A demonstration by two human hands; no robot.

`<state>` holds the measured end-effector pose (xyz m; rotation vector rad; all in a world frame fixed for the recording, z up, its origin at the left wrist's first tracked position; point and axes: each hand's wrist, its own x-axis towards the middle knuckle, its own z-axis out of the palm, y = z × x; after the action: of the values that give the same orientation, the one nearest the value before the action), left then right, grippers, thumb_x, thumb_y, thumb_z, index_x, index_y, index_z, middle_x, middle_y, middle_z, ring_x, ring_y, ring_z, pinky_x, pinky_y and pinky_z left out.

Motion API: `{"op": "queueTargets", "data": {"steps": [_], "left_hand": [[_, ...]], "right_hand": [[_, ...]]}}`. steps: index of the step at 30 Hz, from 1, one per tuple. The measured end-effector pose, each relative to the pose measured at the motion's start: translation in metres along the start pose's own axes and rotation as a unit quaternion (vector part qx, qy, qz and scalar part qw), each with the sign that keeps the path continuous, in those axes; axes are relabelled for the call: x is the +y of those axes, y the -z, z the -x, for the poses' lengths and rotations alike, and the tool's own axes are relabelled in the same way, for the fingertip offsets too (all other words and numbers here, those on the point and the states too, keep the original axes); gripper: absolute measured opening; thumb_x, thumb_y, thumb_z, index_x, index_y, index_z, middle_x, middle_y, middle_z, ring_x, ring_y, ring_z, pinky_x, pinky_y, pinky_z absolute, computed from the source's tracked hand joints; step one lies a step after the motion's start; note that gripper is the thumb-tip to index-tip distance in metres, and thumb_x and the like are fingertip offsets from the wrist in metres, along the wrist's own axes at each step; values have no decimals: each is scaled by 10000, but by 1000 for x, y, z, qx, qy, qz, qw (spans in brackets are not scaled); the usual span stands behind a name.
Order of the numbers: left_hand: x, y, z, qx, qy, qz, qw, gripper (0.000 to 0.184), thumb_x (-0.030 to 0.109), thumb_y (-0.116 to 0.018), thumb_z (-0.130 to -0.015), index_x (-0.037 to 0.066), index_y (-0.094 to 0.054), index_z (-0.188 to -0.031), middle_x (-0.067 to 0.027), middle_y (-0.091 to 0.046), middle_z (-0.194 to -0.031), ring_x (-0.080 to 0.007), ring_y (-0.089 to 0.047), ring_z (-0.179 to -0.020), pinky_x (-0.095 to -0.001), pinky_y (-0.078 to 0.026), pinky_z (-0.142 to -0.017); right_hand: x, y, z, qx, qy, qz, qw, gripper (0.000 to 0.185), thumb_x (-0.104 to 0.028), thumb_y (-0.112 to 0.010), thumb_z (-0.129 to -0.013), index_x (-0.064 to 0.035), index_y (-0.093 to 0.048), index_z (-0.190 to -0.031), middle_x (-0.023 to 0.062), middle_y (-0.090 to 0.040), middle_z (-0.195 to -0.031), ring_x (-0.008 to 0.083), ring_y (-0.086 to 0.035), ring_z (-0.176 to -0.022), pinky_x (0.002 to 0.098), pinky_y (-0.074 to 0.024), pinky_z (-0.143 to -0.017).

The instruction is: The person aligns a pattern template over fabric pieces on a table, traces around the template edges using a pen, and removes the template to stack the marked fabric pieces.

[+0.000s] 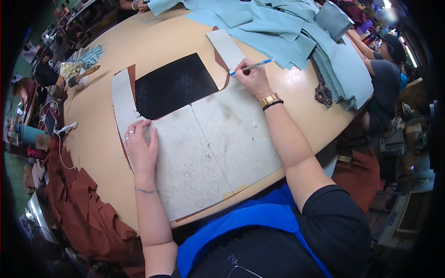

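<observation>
A large off-white card pattern (185, 157) with handwriting and a line down its middle lies on the table, with two strips reaching away from me. Reddish-brown material (131, 76) shows beneath it along several edges. My left hand (141, 143) rests on the pattern's left side, fingers apart and holding nothing. In my right hand (254, 81) is a pen (262, 64), its blue tip down at the inner edge of the right strip (227, 48). Between the strips lies a black sheet (174, 83).
Light-blue cut pieces (259, 28) are heaped at the far side, with a thick stack (343, 69) at right. Brown material (83, 208) hangs over the left edge. A brush (88, 72) and a white cable (67, 127) lie at left. Another person (387, 78) is at right.
</observation>
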<state>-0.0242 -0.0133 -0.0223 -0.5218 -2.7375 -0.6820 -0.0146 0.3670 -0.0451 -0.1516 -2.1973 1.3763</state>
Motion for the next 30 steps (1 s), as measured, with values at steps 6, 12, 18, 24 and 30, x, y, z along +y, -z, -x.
{"op": "queueTargets", "data": {"steps": [6,12,18,24,30], "left_hand": [[-17,-1,-6,8,14,67,998,144,198,-651,-885,109,-712,-982,-97,-636,-1111,-303,-586,-1067,-432,-455,-907],[-26,-6,-7,84,46,9,995,164,250,-681,-872,121,-723,-964,-103,-634,-1136,-309,-574,-1094,-450,-438,-942],[-27,-11,-4,55,127,-41,990,353,362,-660,-887,146,-649,-1166,-156,-489,-1387,-320,-404,-1337,-561,-290,-1079],[-30,-13,-6,19,188,-32,981,624,470,-638,-886,180,-460,-1408,-214,-291,-1547,-354,-207,-1467,-654,-146,-1124],[-29,-13,-7,16,196,-26,980,672,474,-642,-878,184,-422,-1444,-206,-298,-1543,-359,-213,-1463,-649,-144,-1128]], "right_hand": [[1,0,-1,-1,-2,28,1000,108,-123,-666,-808,-21,-653,-777,12,-635,-663,53,-547,-593,233,-448,-557],[6,-6,-9,17,-52,-88,995,93,-120,-666,-876,-27,-662,-872,26,-678,-733,70,-626,-688,227,-487,-604],[-73,-102,3,-123,8,-177,976,89,-123,-670,-895,-35,-664,-909,21,-680,-766,55,-633,-708,197,-482,-595],[-112,-196,14,-236,46,-120,963,158,-159,-676,-795,-6,-655,-830,84,-676,-694,134,-647,-642,281,-515,-614],[-108,-210,16,-243,46,-91,965,171,-163,-671,-790,-3,-662,-849,121,-695,-731,178,-693,-692,293,-535,-662]]}}
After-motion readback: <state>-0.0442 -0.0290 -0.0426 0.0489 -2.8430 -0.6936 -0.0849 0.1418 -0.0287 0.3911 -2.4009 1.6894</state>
